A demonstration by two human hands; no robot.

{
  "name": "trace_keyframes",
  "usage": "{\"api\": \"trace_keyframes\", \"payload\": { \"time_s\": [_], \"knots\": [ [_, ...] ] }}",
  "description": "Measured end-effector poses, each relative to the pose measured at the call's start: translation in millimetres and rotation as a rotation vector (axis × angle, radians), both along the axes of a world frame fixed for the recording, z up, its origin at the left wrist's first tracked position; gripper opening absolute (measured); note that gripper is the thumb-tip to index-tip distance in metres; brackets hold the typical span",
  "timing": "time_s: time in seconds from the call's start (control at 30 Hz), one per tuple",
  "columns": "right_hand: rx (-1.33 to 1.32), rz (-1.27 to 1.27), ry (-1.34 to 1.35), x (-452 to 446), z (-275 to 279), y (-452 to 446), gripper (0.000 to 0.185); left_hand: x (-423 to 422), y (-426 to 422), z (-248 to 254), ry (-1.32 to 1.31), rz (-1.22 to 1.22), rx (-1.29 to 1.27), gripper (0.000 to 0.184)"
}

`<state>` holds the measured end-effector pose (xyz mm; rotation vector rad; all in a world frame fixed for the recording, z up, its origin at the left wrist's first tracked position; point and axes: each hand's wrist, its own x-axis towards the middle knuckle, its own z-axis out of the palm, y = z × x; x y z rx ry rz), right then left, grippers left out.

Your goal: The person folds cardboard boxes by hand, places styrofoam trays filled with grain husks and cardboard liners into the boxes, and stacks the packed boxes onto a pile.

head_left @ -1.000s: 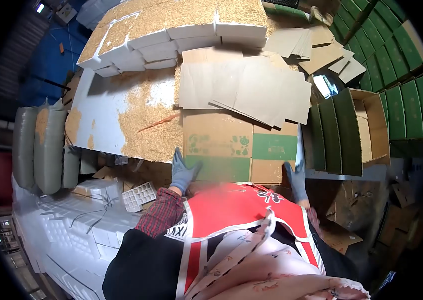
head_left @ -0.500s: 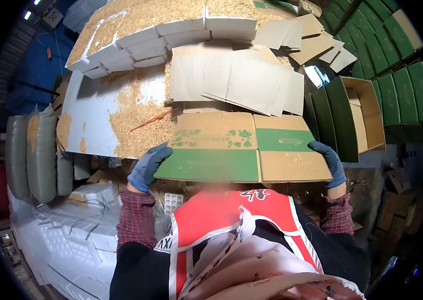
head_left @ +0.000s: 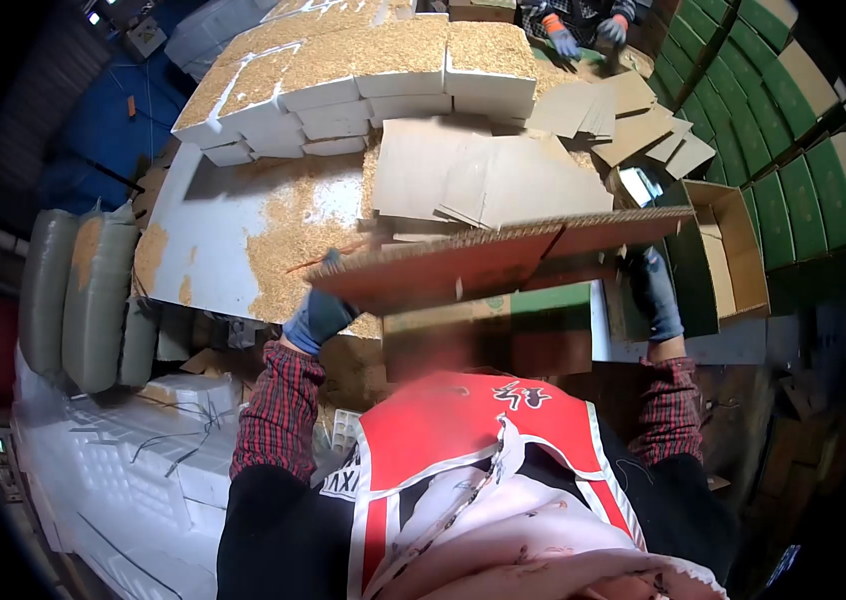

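Observation:
A flat folded cardboard box (head_left: 503, 262) is tilted up on edge in front of me, its corrugated edge on top. My left hand (head_left: 321, 312), in a blue glove, grips its left end. At the right end my right hand (head_left: 653, 295), also gloved, holds it, the fingers partly in shadow. Below the lifted piece lies another flat green and brown box (head_left: 553, 325) on the table. Loose grey cardboard sheets (head_left: 503, 180) lie just behind it.
White foam boxes topped with husks (head_left: 383, 75) stand at the back. An open box (head_left: 728, 250) and green boxes (head_left: 793, 200) are on the right. Grey sacks (head_left: 98, 300) stand left. A co-worker's gloved hands (head_left: 583, 38) show at the top.
Both my hands have taken hold of the top flat box at its ends, lifted it and tipped it from flat to on edge. The co-worker's hands have come into view.

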<state>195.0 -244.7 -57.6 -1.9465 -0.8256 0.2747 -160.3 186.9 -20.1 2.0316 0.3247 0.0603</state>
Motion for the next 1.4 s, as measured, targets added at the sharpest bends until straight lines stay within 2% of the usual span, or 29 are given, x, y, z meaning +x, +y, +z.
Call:
{"api": "trace_keyframes", "payload": {
  "time_s": [0.07,0.1,0.13,0.17,0.23,0.3,0.33,0.37,0.4,0.43,0.5,0.6,0.67,0.7,0.77,0.83,0.9,0.93,1.0,1.03,1.07,1.1,1.13,1.2,1.23,1.3,1.33,1.37,1.4],
  "knots": [
    [0.176,-0.051,0.287,-14.5,-46.4,16.7,0.027,-8.2,-5.6,-40.1,0.054,0.171,-0.772,0.057],
    [0.13,-0.086,0.151,-26.7,-58.8,22.1,0.033,-11.7,-9.6,-49.9,0.077,0.258,-1.165,0.067],
    [0.086,-0.12,0.013,-39.6,-66.3,28.7,0.039,-11.2,-17.0,-29.1,0.131,0.082,-1.143,0.067],
    [0.182,-0.248,0.132,-47.6,-50.7,36.6,0.046,-10.9,-24.5,-8.5,0.171,-0.098,-1.107,0.067],
    [0.477,-0.427,0.312,-69.1,-9.4,56.4,0.052,-0.2,-61.1,-10.3,-0.045,-0.286,-0.661,0.06],
    [0.466,-0.237,0.295,-64.8,-16.2,51.3,0.056,25.7,-90.7,26.5,-0.031,-0.568,-0.372,0.066],
    [0.462,-0.142,0.289,-62.0,-19.4,49.3,0.059,34.8,-92.2,35.6,0.04,-0.668,-0.374,0.066],
    [0.314,-0.282,0.135,-80.4,16.5,74.0,0.064,44.1,-93.6,44.5,0.111,-0.769,-0.372,0.066],
    [0.157,-0.419,-0.02,-98.9,48.6,91.1,0.069,45.2,-102.6,24.2,0.066,-0.739,-0.364,0.056],
    [0.343,-0.339,0.093,-93.4,33.9,82.8,0.076,49.1,-104.8,10.4,-0.029,-0.771,-0.282,0.05],
    [0.325,-0.338,0.122,-93.8,34.3,66.5,0.075,56.4,-103.4,-12.1,-0.269,-0.871,-0.037,0.041],
    [0.358,-0.349,0.254,-114.0,39.9,41.4,0.07,55.4,-111.7,34.1,0.143,-0.503,-0.745,0.062],
    [0.424,-0.409,0.237,-122.6,41.0,30.9,0.065,61.8,-104.1,44.9,0.065,-0.371,-0.641,0.057],
    [0.4,-0.398,0.192,-125.0,46.4,28.1,0.063,62.1,-99.2,36.1,-0.1,-0.327,-0.797,0.054],
    [0.354,-0.382,0.105,-138.9,74.7,32.4,0.058,61.7,-94.5,57.0,-0.226,-0.05,-0.838,0.048],
    [0.184,-0.322,0.047,-149.3,86.1,53.2,0.049,72.1,-88.3,56.0,-0.384,0.159,-0.783,0.046],
    [-0.096,-0.108,-0.275,-145.4,74.9,79.2,0.045,89.4,-85.1,24.4,-0.506,0.394,-0.688,0.046],
    [-0.317,0.049,-0.562,-144.5,72.4,88.7,0.044,97.5,-95.0,26.8,-0.607,0.407,-0.444,0.045],
    [-0.401,0.105,-0.617,-140.2,38.9,95.9,0.044,114.4,-122.9,40.9,-0.798,0.428,0.053,0.044],
    [-0.342,0.1,-0.608,-133.4,40.5,97.2,0.035,110.4,-133.6,65.4,-0.856,0.317,0.454,0.044],
    [-0.276,0.109,-0.411,-126.7,55.5,93.5,0.03,116.7,-138.6,62.3,-0.99,0.116,0.712,0.041],
    [0.017,0.103,-0.155,-120.5,49.4,84.2,0.028,128.2,-139.5,63.4,-0.876,-0.371,0.592,0.04],
    [0.3,0.103,0.106,-116.0,41.8,68.0,0.028,144.1,-151.6,43.4,-0.837,-0.573,0.577,0.033],
    [0.37,0.111,0.414,-115.4,53.4,28.1,0.053,152.8,-162.5,-4.6,-0.452,-0.651,0.572,0.027],
    [0.412,0.156,0.532,-120.1,64.4,9.6,0.068,159.4,-159.6,-18.3,-0.458,-0.649,0.497,0.028],
    [0.26,0.324,0.412,-133.6,68.1,-14.3,0.103,173.6,-153.3,-25.7,-0.459,-0.666,0.382,0.029],
    [0.043,0.354,0.251,-134.4,55.8,-17.7,0.122,177.4,-151.3,-25.8,-0.445,-0.68,0.338,0.03],
    [0.013,0.243,0.181,-139.7,42.6,-7.4,0.121,177.8,-151.3,-22.4,-0.383,-0.673,0.248,0.03],
    [0.174,0.11,0.445,-144.3,34.4,4.8,0.106,181.7,-148.9,-26.1,-0.427,-0.663,0.166,0.03]
  ]
}}
